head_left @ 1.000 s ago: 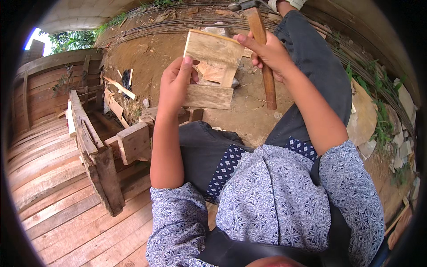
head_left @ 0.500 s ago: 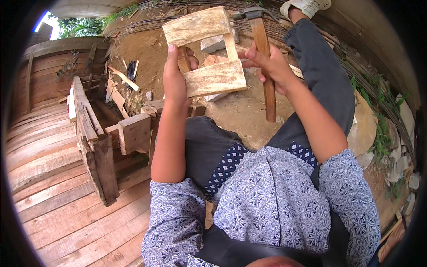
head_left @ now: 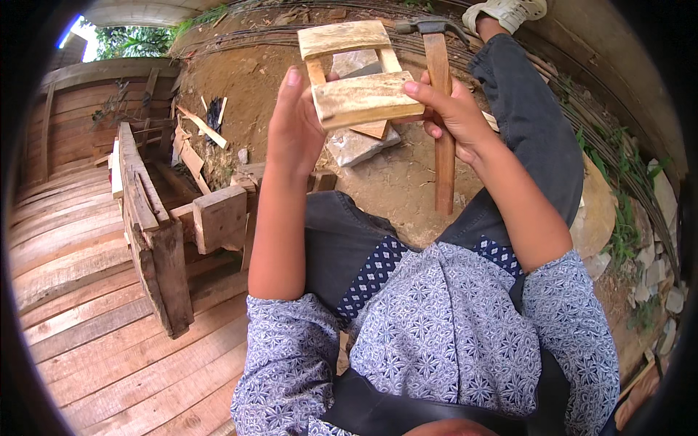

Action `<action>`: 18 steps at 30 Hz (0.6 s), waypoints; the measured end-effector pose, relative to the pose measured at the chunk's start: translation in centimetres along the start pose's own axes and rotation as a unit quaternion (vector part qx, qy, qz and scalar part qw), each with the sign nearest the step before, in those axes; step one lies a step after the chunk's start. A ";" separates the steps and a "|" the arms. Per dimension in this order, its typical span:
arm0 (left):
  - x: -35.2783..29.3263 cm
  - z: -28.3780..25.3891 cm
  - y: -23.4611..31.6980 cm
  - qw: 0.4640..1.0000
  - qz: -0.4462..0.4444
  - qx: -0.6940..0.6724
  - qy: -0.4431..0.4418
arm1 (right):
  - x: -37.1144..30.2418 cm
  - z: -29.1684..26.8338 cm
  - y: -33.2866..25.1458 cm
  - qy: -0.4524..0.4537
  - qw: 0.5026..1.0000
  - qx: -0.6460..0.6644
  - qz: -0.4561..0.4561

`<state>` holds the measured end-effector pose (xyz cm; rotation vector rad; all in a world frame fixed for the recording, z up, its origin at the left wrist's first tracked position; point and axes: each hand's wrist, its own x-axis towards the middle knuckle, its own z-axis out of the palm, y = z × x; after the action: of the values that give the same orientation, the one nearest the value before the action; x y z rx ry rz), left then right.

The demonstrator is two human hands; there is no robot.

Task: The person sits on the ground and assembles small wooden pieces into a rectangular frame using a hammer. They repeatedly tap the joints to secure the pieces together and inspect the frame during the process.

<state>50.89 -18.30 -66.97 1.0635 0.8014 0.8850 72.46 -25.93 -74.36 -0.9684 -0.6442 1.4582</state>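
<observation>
A small wooden frame [head_left: 361, 96], two wider boards joined by two narrow slats, is held up in front of me. My left hand [head_left: 297, 122] grips its left side, thumb up along the edge and fingers partly hidden behind. In my right hand [head_left: 454, 116] is a claw hammer [head_left: 443, 174], its wooden handle hanging down and its metal head at the top. The right thumb and fingers also pinch the right end of the frame's nearer board. Below the frame, a grey stone block [head_left: 362, 145] lies on the dirt, with a piece of wood [head_left: 372, 129] on it.
To the left stands a rough timber structure [head_left: 163, 261] over a plank floor [head_left: 80, 305]. Wood scraps [head_left: 203, 127] lie on the dirt beyond it. Long thin rods [head_left: 582, 109] run along the wall at right, beside my outstretched leg [head_left: 527, 123] and loose stones [head_left: 654, 272].
The frame has shifted right and tilted, its nearer board now showing its edge. The left fingers have opened somewhat behind it. The right thumb has come onto the board; the hammer moved slightly right.
</observation>
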 end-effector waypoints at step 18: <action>1.7 3.6 -4.5 0.993 0.046 -0.058 0.095 | 1.7 -3.8 1.3 0.035 0.985 -0.165 -0.023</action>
<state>55.70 -19.13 -70.39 0.9296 0.8528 1.1096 75.13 -25.05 -77.70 -1.2454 -0.8683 1.2928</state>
